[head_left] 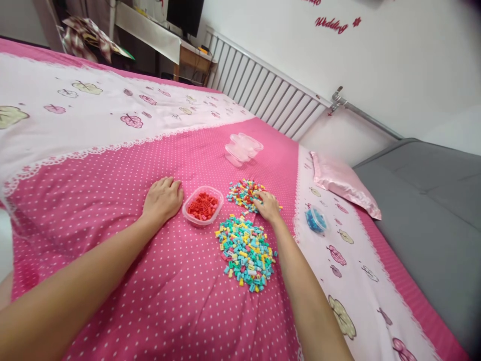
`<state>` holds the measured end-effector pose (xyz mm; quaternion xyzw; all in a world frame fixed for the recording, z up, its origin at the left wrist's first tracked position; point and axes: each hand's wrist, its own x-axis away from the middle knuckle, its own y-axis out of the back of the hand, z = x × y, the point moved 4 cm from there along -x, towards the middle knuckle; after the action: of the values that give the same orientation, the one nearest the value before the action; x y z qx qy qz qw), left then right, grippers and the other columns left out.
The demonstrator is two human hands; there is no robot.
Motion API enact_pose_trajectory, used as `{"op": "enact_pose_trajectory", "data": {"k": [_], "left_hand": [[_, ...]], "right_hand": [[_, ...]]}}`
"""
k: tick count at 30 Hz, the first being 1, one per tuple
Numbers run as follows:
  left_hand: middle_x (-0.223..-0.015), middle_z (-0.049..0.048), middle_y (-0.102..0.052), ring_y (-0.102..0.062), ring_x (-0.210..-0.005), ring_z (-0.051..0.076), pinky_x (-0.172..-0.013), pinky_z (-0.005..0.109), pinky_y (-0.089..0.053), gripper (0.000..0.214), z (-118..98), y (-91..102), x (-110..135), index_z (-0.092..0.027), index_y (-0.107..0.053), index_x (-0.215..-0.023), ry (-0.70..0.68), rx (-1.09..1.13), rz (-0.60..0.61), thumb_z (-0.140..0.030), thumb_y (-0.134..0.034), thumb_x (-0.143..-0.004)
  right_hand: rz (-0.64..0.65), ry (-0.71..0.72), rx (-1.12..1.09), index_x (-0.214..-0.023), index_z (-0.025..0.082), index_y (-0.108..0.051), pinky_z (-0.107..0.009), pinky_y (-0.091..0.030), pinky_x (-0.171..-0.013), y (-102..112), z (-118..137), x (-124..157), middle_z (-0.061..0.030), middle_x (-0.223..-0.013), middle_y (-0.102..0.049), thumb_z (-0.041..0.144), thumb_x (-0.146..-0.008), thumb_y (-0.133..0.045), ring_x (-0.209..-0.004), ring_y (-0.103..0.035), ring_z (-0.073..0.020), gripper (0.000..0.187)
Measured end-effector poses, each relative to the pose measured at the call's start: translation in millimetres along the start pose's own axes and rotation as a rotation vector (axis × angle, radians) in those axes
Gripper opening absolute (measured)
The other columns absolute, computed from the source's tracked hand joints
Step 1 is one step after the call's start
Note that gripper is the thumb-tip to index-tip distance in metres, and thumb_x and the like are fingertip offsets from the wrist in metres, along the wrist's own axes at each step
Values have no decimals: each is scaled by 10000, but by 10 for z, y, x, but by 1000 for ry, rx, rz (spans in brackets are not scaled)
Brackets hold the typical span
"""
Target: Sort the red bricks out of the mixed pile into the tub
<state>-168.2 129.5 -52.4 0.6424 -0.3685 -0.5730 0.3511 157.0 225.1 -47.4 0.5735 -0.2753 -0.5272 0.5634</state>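
My left hand (164, 198) lies flat on the pink dotted bedspread (150, 281), fingers stretched out, holding nothing. Just right of it stands a clear plastic tub (188, 217) with red toy bricks (203, 206) inside. At the farther pile of mixed toy bricks (240, 192), my right hand (267, 205) has its fingers bent down and drawn together among the pieces; whatever they pinch is too small to make out. A larger pile of mixed bricks (246, 253), mostly teal, green and yellow, spreads nearer to me, beside my right forearm.
Clear empty tubs or lids (243, 148) lie together farther up the bed. On the right, a clear tub of blue bricks (316, 219) sits tilted near a pink satin pillow (343, 183). A metal rail (266, 80) runs along the wall, and a grey padded headboard (424, 210) stands right.
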Motion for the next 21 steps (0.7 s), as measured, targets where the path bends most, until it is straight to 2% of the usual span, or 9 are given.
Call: {"op": "enact_pose_trajectory", "data": {"k": [5, 10, 14, 18, 21], "left_hand": [[-1122, 153, -570, -485, -1082, 278, -931, 398, -339, 431, 1, 8, -11, -99, -574, -1095, -3, 19, 15, -323, -282, -872], [-1145, 157, -564, -475, -1101, 278, -943, 392, -335, 459, 4, 8, -13, -91, -567, -1119, -4, 8, 35, -329, -265, -869], [-1178, 145, -549, -464, -1122, 265, -968, 380, -316, 485, 2, 7, -28, -96, -556, -1144, 0, -4, 55, -344, -239, -874], [-1197, 138, -538, -452, -1136, 256, -972, 377, -316, 495, -1, 3, -56, -101, -546, -1159, 6, -22, 102, -366, -235, -880], [-1199, 149, -535, -449, -1138, 260, -979, 379, -313, 499, -4, 3, -69, -78, -540, -1164, -4, -23, 108, -360, -241, -882]], "right_hand": [[-56, 32, -75, -1079, 214, -597, -374, -353, -928, 53, -179, 335, -74, -1114, -569, 342, -808, -479, -1076, -474, -214, 322], [-78, -59, -115, -1052, 219, -612, -395, -367, -928, 125, -297, 664, -83, -1161, -536, 355, -833, -436, -1101, -467, -222, 312], [-69, -95, -185, -1122, 193, -583, -426, -347, -969, 177, -377, 909, -98, -1133, -564, 365, -840, -430, -1108, -474, -229, 364], [59, -120, -240, -1201, 168, -544, -438, -299, -1026, 275, -402, 1058, -130, -1289, -477, 351, -807, -492, -1234, -388, -250, 438], [199, -108, -281, -1247, 189, -509, -411, -298, -1040, 394, -354, 1109, -108, -1322, -465, 250, -745, -568, -1239, -400, -237, 509]]}}
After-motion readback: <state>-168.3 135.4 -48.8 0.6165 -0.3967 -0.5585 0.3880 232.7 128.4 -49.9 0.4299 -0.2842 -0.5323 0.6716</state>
